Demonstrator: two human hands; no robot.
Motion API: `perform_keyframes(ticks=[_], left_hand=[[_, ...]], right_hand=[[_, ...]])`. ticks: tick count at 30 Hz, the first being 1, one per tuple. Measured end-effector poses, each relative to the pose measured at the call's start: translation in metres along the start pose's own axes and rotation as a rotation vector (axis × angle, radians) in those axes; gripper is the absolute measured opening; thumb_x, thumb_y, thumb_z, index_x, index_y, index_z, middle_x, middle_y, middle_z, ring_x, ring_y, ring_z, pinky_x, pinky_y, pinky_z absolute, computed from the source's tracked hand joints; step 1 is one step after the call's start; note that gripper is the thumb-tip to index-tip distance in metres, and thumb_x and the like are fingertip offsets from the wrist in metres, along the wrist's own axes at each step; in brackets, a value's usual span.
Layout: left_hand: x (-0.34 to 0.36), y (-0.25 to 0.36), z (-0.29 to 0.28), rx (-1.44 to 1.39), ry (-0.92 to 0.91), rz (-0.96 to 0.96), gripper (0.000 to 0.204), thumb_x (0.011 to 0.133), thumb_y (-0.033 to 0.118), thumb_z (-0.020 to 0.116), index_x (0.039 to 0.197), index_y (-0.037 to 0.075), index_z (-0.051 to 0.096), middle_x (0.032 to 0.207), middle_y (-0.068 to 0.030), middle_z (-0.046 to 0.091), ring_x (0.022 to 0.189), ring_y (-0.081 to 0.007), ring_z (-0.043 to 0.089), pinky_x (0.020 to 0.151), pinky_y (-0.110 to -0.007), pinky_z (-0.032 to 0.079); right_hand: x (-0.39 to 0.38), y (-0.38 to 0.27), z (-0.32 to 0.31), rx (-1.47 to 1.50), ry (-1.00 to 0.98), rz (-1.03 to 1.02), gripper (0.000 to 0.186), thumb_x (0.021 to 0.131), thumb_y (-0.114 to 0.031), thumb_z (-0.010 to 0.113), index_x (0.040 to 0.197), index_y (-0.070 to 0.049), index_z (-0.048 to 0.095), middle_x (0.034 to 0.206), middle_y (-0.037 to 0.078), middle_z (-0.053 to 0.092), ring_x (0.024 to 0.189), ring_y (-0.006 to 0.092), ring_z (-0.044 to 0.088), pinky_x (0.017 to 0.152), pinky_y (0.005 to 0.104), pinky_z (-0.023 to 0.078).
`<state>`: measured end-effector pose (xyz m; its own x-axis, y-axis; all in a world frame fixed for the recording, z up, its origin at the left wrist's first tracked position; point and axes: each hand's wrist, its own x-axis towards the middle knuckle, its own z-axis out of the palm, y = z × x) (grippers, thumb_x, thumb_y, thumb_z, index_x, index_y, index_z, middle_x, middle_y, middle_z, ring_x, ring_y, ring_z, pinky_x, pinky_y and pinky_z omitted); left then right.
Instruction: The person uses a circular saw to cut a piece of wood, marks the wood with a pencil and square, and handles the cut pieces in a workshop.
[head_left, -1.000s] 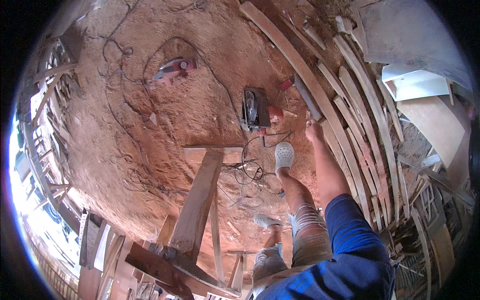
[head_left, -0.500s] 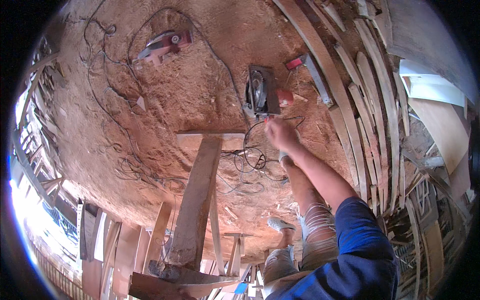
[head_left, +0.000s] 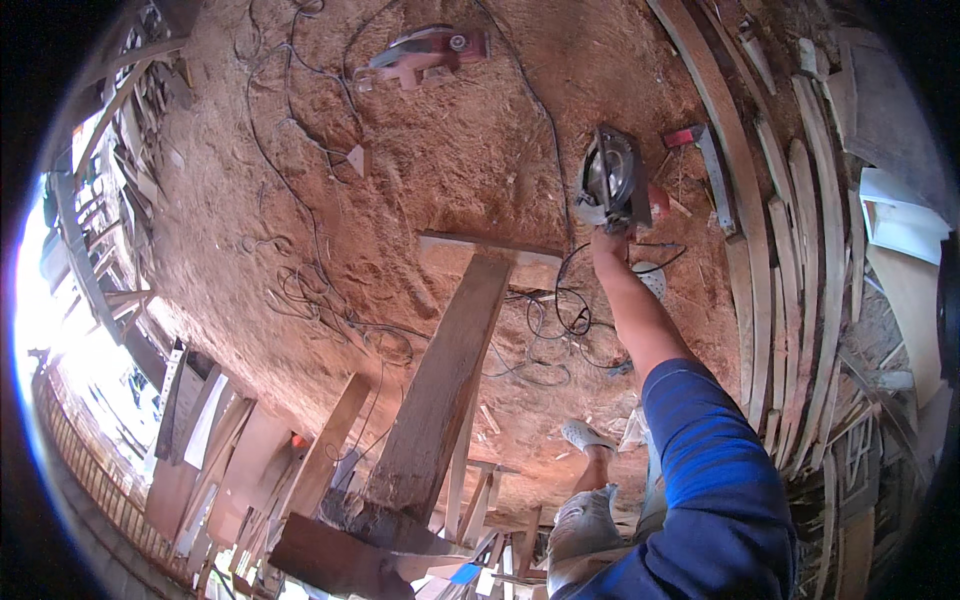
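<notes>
My right hand [head_left: 611,240] is closed on the handle at the near end of a circular saw [head_left: 612,172], its blade housing and dark base plate tilted toward me. A red part of the saw shows at its right side. Just to the right lie a small red object [head_left: 683,137] and a grey metal bar [head_left: 718,175]. A wooden stand with a thick leg [head_left: 432,390] and crosspiece [head_left: 445,241] is left of my arm. I do not see my left hand.
A red power tool [head_left: 430,60] lies on the sawdust-covered floor [head_left: 230,200] among tangled cords [head_left: 572,318]. Long planks [head_left: 745,200] are stacked along the right beside a white box [head_left: 895,210]. Boards [head_left: 195,440] stand at the lower left.
My right hand has moved from beside the metal bar to the circular saw's handle and closed on it. The view has shifted, and my left hand, faintly seen low earlier, is out of sight.
</notes>
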<state>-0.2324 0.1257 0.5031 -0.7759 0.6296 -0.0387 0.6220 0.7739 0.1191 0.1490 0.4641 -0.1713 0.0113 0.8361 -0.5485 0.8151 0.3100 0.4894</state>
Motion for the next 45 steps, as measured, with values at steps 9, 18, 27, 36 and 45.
perform_keyframes(ticks=[9,18,27,36,45], left_hand=[[-0.055,0.019,-0.065,0.099,0.023,-0.091,0.076,0.079,0.043,0.090,0.127,-0.005,0.056,0.107,-0.0262,0.061,0.098,-0.0471,0.062,0.084,-0.056,0.050],[-0.018,0.066,-0.094,-0.146,0.076,-0.035,0.064,0.079,0.047,0.090,0.106,0.000,0.057,0.091,-0.0199,0.062,0.087,-0.0427,0.063,0.076,-0.054,0.051],[0.030,0.122,-0.100,-0.386,-0.091,-0.060,0.069,0.082,0.050,0.088,0.119,-0.001,0.061,0.110,-0.0235,0.071,0.109,-0.0435,0.070,0.090,-0.051,0.056],[-0.021,0.041,-0.102,-0.418,-0.040,0.238,0.103,0.080,0.045,0.091,0.154,-0.006,0.042,0.145,-0.0292,0.059,0.137,-0.0433,0.056,0.115,-0.049,0.046],[-0.073,-0.017,-0.097,-0.315,-0.190,-0.005,0.067,0.081,0.050,0.087,0.124,0.005,0.060,0.103,-0.0220,0.074,0.101,-0.0460,0.073,0.085,-0.057,0.057]], right_hand=[[-0.102,0.111,-0.281,0.658,-0.220,-0.654,0.042,0.089,-0.021,0.071,0.130,-0.011,0.073,0.125,0.022,0.074,0.118,0.0368,0.072,0.099,0.0486,0.057],[-0.341,0.246,-0.379,1.077,-0.265,-0.651,0.057,0.077,-0.023,0.083,0.127,0.000,0.069,0.103,0.015,0.077,0.093,0.0263,0.074,0.082,0.0407,0.058],[-0.607,0.349,-0.449,1.842,-0.373,-0.306,0.020,0.082,-0.008,0.078,0.095,-0.002,0.065,0.068,0.003,0.062,0.051,0.0120,0.056,0.048,0.0311,0.045],[-0.692,0.342,-0.482,1.811,-0.109,-0.562,0.022,0.090,-0.017,0.082,0.101,-0.002,0.069,0.077,0.000,0.066,0.072,0.0097,0.062,0.069,0.0305,0.051],[-0.678,0.250,-0.563,1.814,0.014,-0.891,0.064,0.104,-0.046,0.069,0.146,0.002,0.060,0.110,0.018,0.077,0.106,0.0235,0.072,0.096,0.0376,0.055]])
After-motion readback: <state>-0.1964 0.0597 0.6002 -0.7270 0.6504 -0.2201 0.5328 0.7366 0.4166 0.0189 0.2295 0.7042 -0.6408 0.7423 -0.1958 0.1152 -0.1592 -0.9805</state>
